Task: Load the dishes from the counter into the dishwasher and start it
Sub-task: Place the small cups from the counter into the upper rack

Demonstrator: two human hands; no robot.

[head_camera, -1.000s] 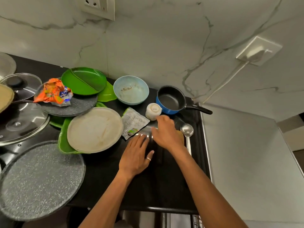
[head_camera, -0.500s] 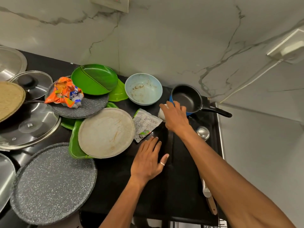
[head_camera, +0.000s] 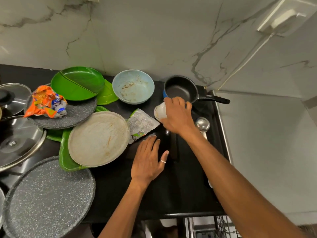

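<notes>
My right hand (head_camera: 177, 115) grips a small white cup (head_camera: 160, 112), tilted on its side just above the black counter (head_camera: 111, 184), in front of a blue saucepan (head_camera: 180, 89). My left hand (head_camera: 148, 159) rests flat on the counter with straight fingers, a ring on one finger. A dirty light-blue bowl (head_camera: 133, 86) stands behind. A soiled white plate (head_camera: 98, 139) lies on green plates (head_camera: 78, 82). A steel ladle (head_camera: 203, 125) lies right of my right hand.
Two speckled grey plates (head_camera: 48, 198) lie at the left, one bearing an orange wrapper (head_camera: 45, 102). Glass lids (head_camera: 18, 143) sit at the far left. A silver food packet (head_camera: 142, 125) lies by the white plate. A dishwasher rack (head_camera: 221, 226) shows below the counter edge.
My right hand has closed round the white cup and tipped it up off the counter. My left hand stayed flat on the counter. The camera moved closer.
</notes>
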